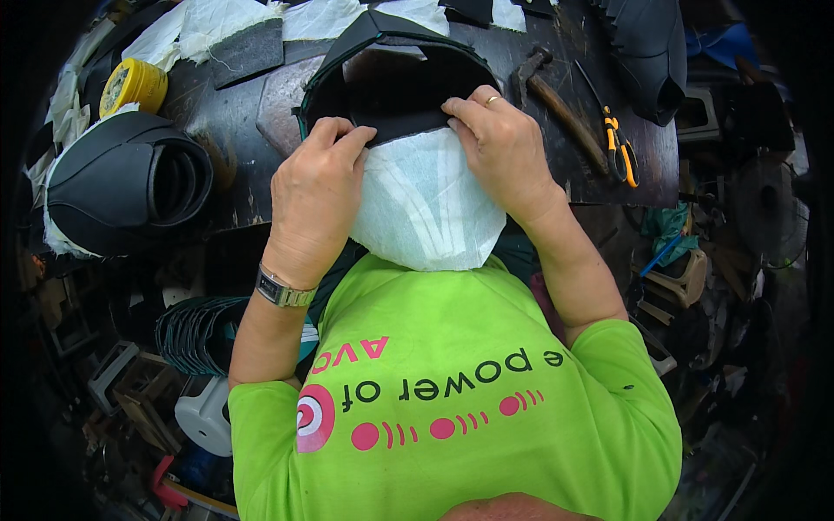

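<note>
In front of me, both hands grip the near edge of a black shaped piece [395, 91], which looks like sewn leather or foam and arches open toward the far side. Its near flap [430, 204] is faced with white fabric and hangs down over my lap. My left hand [320, 178] wears a watch on its wrist and pinches the edge where black meets white. Opposite it, my right hand [504, 143], with a ring on one finger, pinches the same edge further right. The fingertips of both hands press on the material.
On the dark worktable [234, 165] lie a hammer [565, 122] and a tool with orange and black handles [619, 152] at the right. A yellow tin [135, 87] and a rounded black piece [113, 187] stand left. Another black piece [643, 56] lies far right. Stacked dark pieces [195, 339] sit below left.
</note>
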`<state>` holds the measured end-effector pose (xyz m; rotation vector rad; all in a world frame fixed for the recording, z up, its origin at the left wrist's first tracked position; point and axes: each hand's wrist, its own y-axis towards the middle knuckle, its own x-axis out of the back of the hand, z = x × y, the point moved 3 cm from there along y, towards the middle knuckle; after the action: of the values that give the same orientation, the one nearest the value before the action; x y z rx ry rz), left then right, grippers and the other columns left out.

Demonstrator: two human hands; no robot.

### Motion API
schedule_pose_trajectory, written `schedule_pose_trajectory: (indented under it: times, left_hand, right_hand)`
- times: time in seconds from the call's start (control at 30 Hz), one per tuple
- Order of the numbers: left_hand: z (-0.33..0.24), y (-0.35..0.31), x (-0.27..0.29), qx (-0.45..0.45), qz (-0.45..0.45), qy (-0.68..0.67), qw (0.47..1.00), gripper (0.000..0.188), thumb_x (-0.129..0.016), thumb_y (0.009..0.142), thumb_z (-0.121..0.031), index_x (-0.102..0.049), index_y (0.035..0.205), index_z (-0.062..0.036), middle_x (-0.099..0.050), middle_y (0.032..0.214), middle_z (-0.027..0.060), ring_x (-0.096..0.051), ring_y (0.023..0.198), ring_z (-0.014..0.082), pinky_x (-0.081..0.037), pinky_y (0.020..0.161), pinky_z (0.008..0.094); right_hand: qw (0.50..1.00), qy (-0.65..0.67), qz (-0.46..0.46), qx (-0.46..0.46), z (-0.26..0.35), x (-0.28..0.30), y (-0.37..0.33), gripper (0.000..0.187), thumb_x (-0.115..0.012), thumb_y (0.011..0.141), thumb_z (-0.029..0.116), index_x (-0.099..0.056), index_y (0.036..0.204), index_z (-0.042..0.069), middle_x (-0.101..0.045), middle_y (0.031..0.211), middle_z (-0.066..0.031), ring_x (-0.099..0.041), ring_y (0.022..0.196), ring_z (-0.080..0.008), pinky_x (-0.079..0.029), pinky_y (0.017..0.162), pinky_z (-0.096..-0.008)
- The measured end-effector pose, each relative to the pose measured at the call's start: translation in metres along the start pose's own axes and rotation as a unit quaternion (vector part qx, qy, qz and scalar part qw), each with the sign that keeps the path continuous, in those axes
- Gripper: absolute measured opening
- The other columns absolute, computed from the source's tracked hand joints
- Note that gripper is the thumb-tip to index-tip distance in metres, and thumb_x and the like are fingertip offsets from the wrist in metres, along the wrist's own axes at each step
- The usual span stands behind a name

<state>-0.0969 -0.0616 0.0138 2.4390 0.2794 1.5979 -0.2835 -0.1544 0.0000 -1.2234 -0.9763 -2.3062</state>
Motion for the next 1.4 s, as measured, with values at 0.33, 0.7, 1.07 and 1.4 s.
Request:
schedule_pose_trajectory:
  times: [0.33,0.7,1.07,1.4]
  left_hand:
    - [0.001,0.001,0.001,0.012,0.03,0.0,0.999,0.021,-0.07,0.09,-0.005,-0.075,0.11,-0.0051,-0.066,0.107,0.0089,-0.072,0.09,0.0294,-0.059,0.079,0.0388]
    - [-0.016,0.009,0.007,-0.144,0.007,0.184,0.972,0.018,-0.069,0.093,-0.016,-0.077,0.104,-0.0045,-0.066,0.123,0.01,-0.065,0.109,0.0268,-0.044,0.103,0.0403]
    - [-0.03,0.025,-0.041,-0.102,0.104,0.128,0.981,0.032,-0.062,0.094,-0.013,-0.06,0.124,-0.0011,-0.059,0.126,0.0151,-0.06,0.11,0.0332,-0.053,0.09,0.0422]
    - [-0.015,0.021,-0.066,-0.029,-0.123,-0.125,0.984,0.034,-0.052,0.1,-0.013,-0.057,0.128,0.0057,-0.057,0.133,0.0244,-0.058,0.122,0.0394,-0.046,0.102,0.0443]
  right_hand:
    - [0.998,0.006,0.041,-0.049,-0.002,0.002,0.001,0.014,-0.07,0.087,0.003,-0.077,0.098,0.0,-0.07,0.094,-0.0148,-0.072,0.083,-0.0335,-0.059,0.077,-0.0408]
    - [0.997,0.002,0.026,-0.076,-0.005,-0.003,-0.009,0.014,-0.072,0.086,0.008,-0.077,0.098,0.006,-0.071,0.094,-0.0115,-0.071,0.083,-0.0328,-0.058,0.076,-0.0416]
    - [0.919,0.27,-0.144,-0.248,-0.021,0.015,-0.031,0.051,-0.083,0.08,0.008,-0.061,0.127,0.005,-0.061,0.084,-0.0004,-0.058,0.073,-0.0074,-0.052,0.069,-0.0242]
    - [0.802,0.539,-0.011,-0.257,-0.004,0.0,-0.017,0.032,-0.074,0.086,0.003,-0.067,0.116,-0.005,-0.071,0.108,-0.0074,-0.064,0.095,-0.0109,-0.054,0.085,-0.0272]
